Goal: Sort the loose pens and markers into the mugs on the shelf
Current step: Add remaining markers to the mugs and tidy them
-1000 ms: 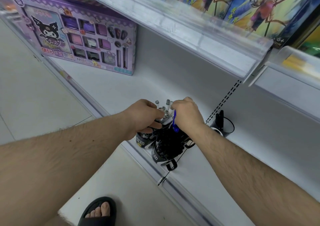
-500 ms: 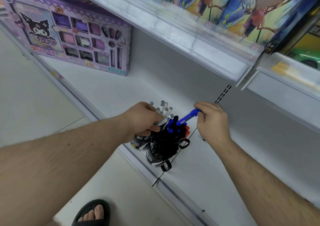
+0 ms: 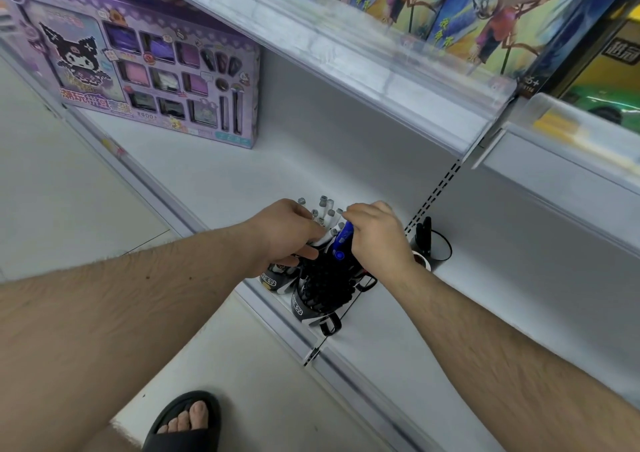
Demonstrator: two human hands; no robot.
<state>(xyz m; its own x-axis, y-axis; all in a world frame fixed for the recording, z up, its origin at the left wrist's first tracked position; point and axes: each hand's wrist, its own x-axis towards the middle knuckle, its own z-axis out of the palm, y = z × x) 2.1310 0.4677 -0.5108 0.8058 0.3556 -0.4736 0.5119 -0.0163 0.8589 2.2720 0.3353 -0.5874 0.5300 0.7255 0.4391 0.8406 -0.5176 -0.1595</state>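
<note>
Gripping blue pen [image 3: 341,240], right hand [image 3: 375,235]; box [image 3: 145,67] reads "1800+".

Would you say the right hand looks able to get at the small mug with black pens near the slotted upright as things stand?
Probably yes: that small mug with black pens stands just beside the right hand on bare white shelf, nothing between. But the hand's grip is occupied by a blue pen.
</note>
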